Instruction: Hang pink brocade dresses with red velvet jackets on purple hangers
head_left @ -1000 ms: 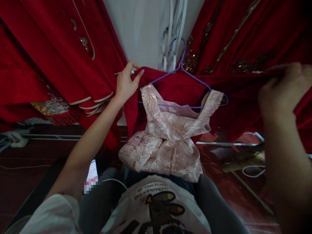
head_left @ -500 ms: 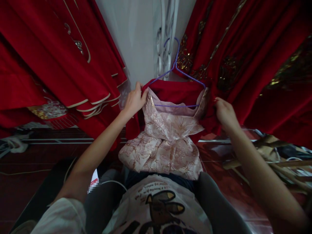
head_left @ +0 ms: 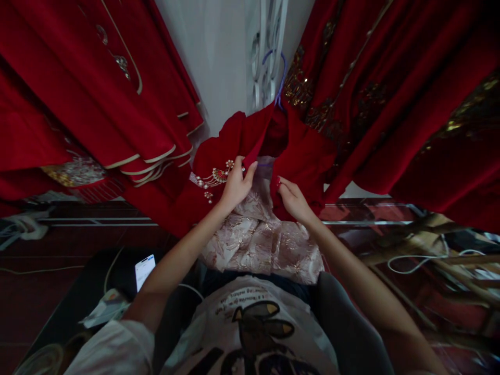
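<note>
A red velvet garment (head_left: pixel 304 151) hangs over a pink-and-gold brocade dress (head_left: pixel 265 242) on a purple hanger (head_left: pixel 278 73). My left hand (head_left: pixel 234 183) grips the left front panel of the red garment, just beside a beaded gold ornament (head_left: pixel 216 177). My right hand (head_left: pixel 292 199) pinches the edge of the right front panel. The two panels nearly meet over the top of the pink dress, whose skirt still shows below my hands. Only the hanger's hook is visible.
More red embroidered garments hang at the left (head_left: pixel 78 94) and right (head_left: pixel 410 104). A white wall with a metal scroll grille (head_left: pixel 265 52) is behind. A lit phone (head_left: pixel 144 270) lies by my left knee. Cables and wooden sticks (head_left: pixel 437 255) lie on the dark red floor at right.
Both hands drew the red garment's front panels inward, from the hanger's shoulders to the middle. The pink dress's bodice is now mostly covered. The beaded ornament has come into sight.
</note>
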Available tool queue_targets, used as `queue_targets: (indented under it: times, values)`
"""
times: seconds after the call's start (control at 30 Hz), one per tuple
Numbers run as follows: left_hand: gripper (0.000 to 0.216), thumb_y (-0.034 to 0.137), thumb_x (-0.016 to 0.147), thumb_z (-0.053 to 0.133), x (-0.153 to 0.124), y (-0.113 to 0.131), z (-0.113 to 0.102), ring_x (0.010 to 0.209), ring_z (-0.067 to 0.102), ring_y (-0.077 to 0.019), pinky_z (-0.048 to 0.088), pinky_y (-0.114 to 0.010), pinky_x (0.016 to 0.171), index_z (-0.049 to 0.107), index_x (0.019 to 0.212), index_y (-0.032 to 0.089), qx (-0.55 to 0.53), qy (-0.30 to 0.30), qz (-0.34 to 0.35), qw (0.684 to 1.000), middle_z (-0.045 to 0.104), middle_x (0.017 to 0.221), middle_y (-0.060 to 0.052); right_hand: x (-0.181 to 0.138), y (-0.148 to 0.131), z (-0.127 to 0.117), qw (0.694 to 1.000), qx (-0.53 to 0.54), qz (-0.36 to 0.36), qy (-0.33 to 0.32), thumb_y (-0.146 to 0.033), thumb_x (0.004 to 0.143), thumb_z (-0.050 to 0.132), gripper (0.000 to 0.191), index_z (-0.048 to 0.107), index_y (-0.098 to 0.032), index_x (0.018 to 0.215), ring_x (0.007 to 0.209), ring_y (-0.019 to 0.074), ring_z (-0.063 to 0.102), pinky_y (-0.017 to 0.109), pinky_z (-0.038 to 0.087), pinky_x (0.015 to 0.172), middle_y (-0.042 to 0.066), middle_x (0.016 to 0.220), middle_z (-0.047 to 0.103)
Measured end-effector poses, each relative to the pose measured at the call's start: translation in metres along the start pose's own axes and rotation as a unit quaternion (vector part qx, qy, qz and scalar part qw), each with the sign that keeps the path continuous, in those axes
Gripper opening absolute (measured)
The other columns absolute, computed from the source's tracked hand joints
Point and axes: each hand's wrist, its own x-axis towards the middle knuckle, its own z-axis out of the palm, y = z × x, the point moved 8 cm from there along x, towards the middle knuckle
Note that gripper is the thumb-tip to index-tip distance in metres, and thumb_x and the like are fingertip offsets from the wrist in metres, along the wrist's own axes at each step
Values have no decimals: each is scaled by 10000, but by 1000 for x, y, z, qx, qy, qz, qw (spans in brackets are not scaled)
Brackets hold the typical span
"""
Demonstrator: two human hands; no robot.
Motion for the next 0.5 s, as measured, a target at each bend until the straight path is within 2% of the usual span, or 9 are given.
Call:
queue_targets:
  times: [0.13,0.23,0.3,0.33,0.4,0.5]
  values:
    - [238,460,944,446,0,-23,-40,739,636,-248,428,-345,652,471,1037,242,169,15,-18,985,631,795,-54,-14,-27,-26,1000,-9,-14,11,-297,875,405,224,387,-223,664,602,155,380,297,334,599,-10,638,409]
    - [240,458,943,454,15,-15,-77,774,649,-253,424,-341,664,484,1066,255,244,53,3,968,651,844,-52,-18,-54,-45,998,-46,-40,35,-219,863,391,183,422,-223,682,611,146,387,284,328,604,-11,656,421]
    - [266,464,945,455,23,-4,-90,783,653,-274,428,-355,668,472,1092,242,306,62,15,950,657,884,-67,-19,-64,-57,995,-68,-40,64,-201,848,389,177,429,-220,677,608,143,384,276,325,599,-10,647,415]
    - [284,471,950,440,25,1,-91,765,653,-287,428,-364,660,468,1098,231,334,55,18,941,655,869,-75,-19,-67,-61,994,-74,-34,74,-204,843,393,175,426,-219,672,607,143,385,274,325,596,-9,642,412]
    - [308,481,962,400,23,10,-76,702,647,-298,425,-374,632,470,1092,211,356,14,31,934,643,792,-81,-16,-65,-59,994,-81,-26,66,-222,841,404,179,415,-218,662,613,145,397,272,331,598,-5,642,420]
    - [238,414,969,407,12,25,-32,660,644,-258,435,-348,608,482,1067,210,259,-54,60,963,643,747,-73,-9,-58,-35,995,-90,-41,-6,-241,864,383,191,432,-219,681,633,152,430,282,348,633,-2,659,456]
